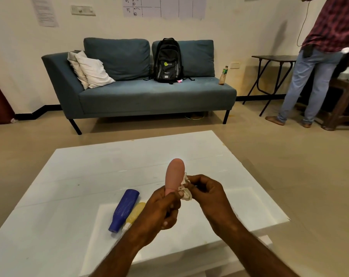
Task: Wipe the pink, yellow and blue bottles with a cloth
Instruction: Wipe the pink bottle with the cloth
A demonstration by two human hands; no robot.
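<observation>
Pink bottle being wiped. The left hand (161, 208) grips the pink bottle (175, 172) by its lower end above the desk (89, 166). The right hand (209, 194) pinches the cloth (185, 190) against the bottle's right side. The blue bottle (124, 209) and yellow bottle (136, 212) lie touching, near left, probably still unwiped.

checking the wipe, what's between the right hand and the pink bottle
A crumpled cloth, pinched by the right hand against the pink bottle; the head view shows it.
</observation>
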